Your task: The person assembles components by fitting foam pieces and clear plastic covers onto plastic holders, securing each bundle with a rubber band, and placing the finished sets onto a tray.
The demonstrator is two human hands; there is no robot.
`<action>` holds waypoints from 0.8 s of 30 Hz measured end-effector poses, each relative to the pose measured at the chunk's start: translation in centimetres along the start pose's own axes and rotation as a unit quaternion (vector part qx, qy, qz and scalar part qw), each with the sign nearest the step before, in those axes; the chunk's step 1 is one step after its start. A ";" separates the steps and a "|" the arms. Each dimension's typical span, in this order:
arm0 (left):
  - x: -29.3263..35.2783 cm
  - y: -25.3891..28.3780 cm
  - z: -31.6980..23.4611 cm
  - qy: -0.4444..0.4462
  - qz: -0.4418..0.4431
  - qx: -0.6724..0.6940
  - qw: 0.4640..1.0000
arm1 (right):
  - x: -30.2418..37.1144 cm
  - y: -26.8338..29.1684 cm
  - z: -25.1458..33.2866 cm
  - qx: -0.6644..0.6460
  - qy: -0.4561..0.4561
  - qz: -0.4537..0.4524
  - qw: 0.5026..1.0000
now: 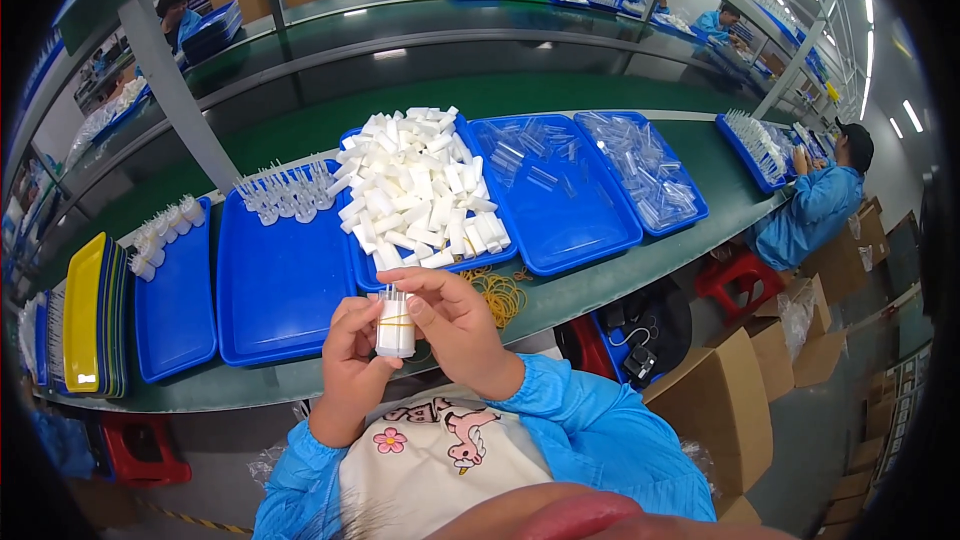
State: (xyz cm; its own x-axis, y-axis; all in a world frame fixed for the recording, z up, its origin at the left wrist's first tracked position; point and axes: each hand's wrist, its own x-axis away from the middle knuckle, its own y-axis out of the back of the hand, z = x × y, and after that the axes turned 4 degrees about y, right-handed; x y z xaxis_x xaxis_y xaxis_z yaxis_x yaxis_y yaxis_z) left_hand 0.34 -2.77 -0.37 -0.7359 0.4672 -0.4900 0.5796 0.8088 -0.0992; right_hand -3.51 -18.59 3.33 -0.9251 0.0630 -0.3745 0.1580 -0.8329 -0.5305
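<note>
Straight beyond the fingers, a blue tray (pixel 484 263) holds a high heap of white blocks (pixel 415 180). To the fingers' right, a second blue tray (pixel 570 230) has clear plastic pieces (pixel 540 148) scattered toward its far end, and past it a third tray (pixel 676 224) is thickly covered with more clear pieces (pixel 645 170). Left of the fingers, a wide blue tray (pixel 280 295) carries rows of white-and-clear parts (pixel 285 192) at its far end; farther left, a narrower tray (pixel 175 310) holds white clusters (pixel 165 230) at its far end, and then comes a stack of trays (pixel 86 315) with a yellow one on top.

The banded bundle (pixel 395 336) is upright between both hands, grasped by the left hand (pixel 350 350) along its left side and by the right hand (pixel 455 325), whose fingers curl over its top and whose thumb lies at its right.

The bundle is white and blocky, with clear prongs at the top and a thin yellow band around it. Just right of the right hand, thin yellow rubber bands (pixel 497 295) lie tangled on the smooth green table (pixel 590 287).
</note>
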 end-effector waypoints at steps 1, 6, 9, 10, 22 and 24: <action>0.2 0.0 0.0 -0.004 -0.010 -0.024 1.000 | 0.2 -0.4 0.1 0.017 -0.006 -0.003 1.000; 0.3 -0.6 -1.1 0.015 -0.037 -0.082 0.996 | 0.3 -0.4 -0.2 0.031 0.011 0.004 0.999; 0.3 -0.6 -1.6 0.017 -0.058 -0.125 0.990 | 0.2 -0.5 -1.2 0.050 0.013 -0.023 0.998; 0.1 -0.6 -1.6 0.012 -0.066 -0.133 0.989 | 0.3 -0.6 -1.2 0.071 0.020 -0.030 0.997; -0.2 0.2 -1.8 0.016 -0.077 -0.130 0.988 | -0.8 -0.8 -2.1 0.013 0.024 -0.032 0.999; -0.3 0.0 -2.0 0.027 -0.082 -0.111 0.990 | -0.9 -0.4 -2.1 0.061 0.035 -0.017 0.997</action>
State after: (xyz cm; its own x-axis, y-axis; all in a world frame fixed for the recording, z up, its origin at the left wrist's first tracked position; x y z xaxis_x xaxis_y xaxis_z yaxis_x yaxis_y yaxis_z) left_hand -0.20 -2.19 1.51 -0.8349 0.3368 -0.4352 0.3638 0.9312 0.0228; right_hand -2.01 -17.10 2.28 -0.9026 0.1267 -0.4115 0.0799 -0.8898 -0.4493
